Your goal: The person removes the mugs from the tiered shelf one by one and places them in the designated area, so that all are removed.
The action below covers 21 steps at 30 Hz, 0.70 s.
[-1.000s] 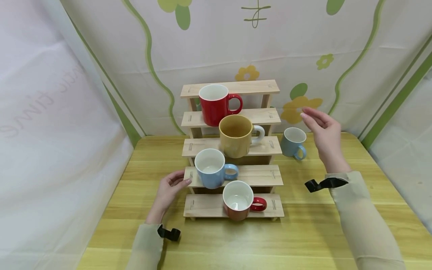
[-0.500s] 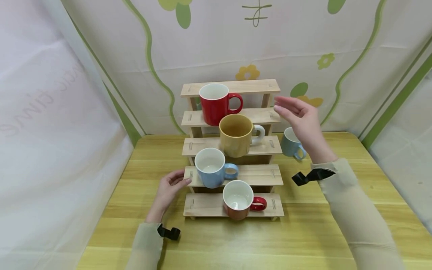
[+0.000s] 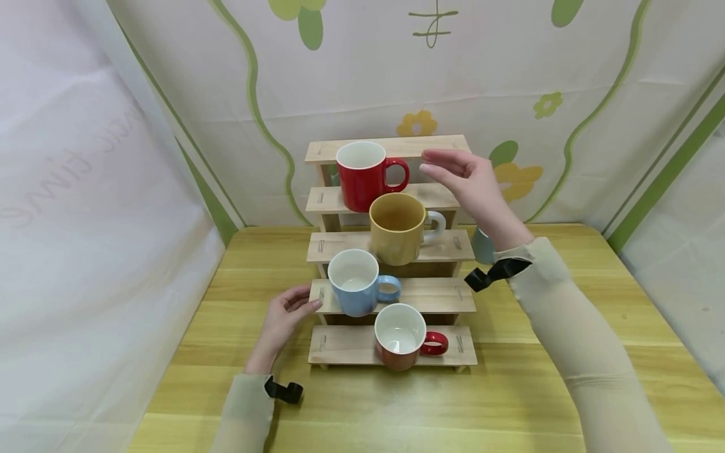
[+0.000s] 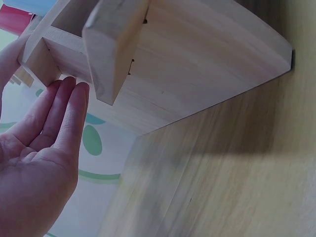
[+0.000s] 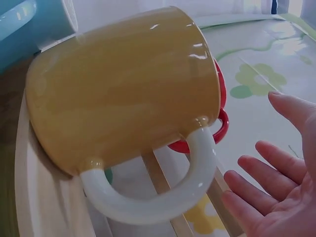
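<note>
Pinching stepped wooden rack (image 3: 344, 346) with left hand (image 3: 285, 319), right hand (image 3: 474, 192) spread, near glossy cylindrical mugs (image 3: 394, 244)

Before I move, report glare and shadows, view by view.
Head view: pale sheen on the yellow wood-grain table; left wrist: dark shadow beside the pale wooden tiered rack; right wrist: bright highlights near the rim of the glossy yellow cylindrical mug.
</note>
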Each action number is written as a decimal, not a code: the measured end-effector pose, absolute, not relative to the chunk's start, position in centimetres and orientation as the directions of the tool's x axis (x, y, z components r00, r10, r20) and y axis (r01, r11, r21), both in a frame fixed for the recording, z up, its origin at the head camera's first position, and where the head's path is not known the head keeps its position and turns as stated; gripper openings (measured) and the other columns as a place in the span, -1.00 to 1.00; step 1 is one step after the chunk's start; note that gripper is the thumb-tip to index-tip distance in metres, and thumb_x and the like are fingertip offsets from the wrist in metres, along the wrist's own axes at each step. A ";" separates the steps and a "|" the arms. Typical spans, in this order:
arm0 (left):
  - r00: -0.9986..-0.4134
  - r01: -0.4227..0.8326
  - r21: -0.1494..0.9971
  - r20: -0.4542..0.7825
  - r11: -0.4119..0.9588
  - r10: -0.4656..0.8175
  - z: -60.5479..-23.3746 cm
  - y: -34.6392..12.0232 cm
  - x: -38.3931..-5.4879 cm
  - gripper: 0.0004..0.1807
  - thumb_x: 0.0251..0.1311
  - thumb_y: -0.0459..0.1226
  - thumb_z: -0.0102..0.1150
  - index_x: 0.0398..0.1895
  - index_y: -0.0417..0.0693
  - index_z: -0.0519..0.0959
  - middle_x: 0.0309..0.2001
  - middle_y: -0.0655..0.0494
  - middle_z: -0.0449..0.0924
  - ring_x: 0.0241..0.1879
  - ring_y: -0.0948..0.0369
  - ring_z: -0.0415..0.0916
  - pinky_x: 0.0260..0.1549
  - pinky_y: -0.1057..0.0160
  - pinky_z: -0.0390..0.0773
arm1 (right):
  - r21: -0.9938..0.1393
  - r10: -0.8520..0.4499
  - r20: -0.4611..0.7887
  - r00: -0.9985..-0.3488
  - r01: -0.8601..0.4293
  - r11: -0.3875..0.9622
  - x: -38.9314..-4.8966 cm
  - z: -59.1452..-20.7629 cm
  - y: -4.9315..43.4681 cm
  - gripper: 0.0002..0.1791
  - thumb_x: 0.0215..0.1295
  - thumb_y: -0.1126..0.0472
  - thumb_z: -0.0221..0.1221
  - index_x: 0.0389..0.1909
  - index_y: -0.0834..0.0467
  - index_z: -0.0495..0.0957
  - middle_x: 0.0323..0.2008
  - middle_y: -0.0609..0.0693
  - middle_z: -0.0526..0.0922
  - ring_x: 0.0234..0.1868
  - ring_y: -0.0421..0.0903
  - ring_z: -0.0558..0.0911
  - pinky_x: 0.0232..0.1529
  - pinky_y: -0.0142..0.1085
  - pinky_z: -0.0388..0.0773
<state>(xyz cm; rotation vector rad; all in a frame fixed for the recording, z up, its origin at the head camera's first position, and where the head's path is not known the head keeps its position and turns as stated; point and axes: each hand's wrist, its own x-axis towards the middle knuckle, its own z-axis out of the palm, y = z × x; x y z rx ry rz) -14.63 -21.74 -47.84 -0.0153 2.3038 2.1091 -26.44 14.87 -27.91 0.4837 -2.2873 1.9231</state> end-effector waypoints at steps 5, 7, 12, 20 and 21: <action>-1.000 -0.023 0.997 -0.023 0.080 0.001 -47.8 -21.6 -14.6 -0.51 0.24 -0.33 0.42 0.20 -0.32 0.56 0.12 -0.16 0.58 0.06 0.08 0.56 0.00 0.28 0.61 | -0.946 -0.204 0.244 -0.948 -0.279 0.164 -27.6 -27.7 13.9 -0.42 0.29 -0.03 0.41 0.28 0.09 0.60 0.19 -0.01 0.64 0.21 -0.10 0.55 0.30 -0.21 0.42; -1.000 -0.024 0.997 -0.024 0.076 -0.001 -47.8 -21.6 -14.5 -0.51 0.24 -0.34 0.42 0.20 -0.32 0.55 0.12 -0.16 0.57 0.06 0.08 0.56 0.00 0.28 0.61 | -0.948 -0.217 0.239 -0.947 -0.276 0.161 -28.0 -27.8 13.5 -0.42 0.30 -0.02 0.41 0.28 0.12 0.59 0.18 -0.01 0.65 0.20 -0.09 0.56 0.29 -0.21 0.43; -1.000 -0.023 0.997 -0.023 0.076 0.001 -47.8 -21.7 -14.5 -0.51 0.24 -0.35 0.42 0.21 -0.33 0.55 0.12 -0.16 0.57 0.06 0.08 0.56 0.00 0.28 0.61 | -0.961 -0.252 0.199 -0.947 -0.238 0.139 -28.8 -27.9 12.6 -0.42 0.32 0.02 0.39 0.28 0.18 0.58 0.16 0.01 0.65 0.17 -0.07 0.59 0.26 -0.18 0.49; -1.000 -0.026 0.996 -0.026 0.086 0.001 -47.8 -21.6 -14.5 -0.51 0.25 -0.34 0.42 0.21 -0.32 0.55 0.13 -0.16 0.57 0.07 0.06 0.55 0.00 0.29 0.61 | -0.983 -0.271 0.134 -0.953 -0.162 0.081 -28.9 -27.7 11.6 -0.45 0.33 0.08 0.39 0.26 0.23 0.57 0.13 0.09 0.65 0.12 0.06 0.63 0.12 -0.11 0.60; -1.000 -0.025 0.996 -0.025 0.087 0.002 -47.8 -21.6 -14.5 -0.51 0.25 -0.34 0.41 0.21 -0.32 0.55 0.14 -0.16 0.57 0.08 0.06 0.55 0.00 0.29 0.61 | -0.984 -0.275 0.133 -0.952 -0.160 0.078 -28.9 -27.6 11.5 -0.46 0.33 0.07 0.38 0.25 0.22 0.58 0.13 0.10 0.65 0.12 0.10 0.63 0.10 -0.11 0.61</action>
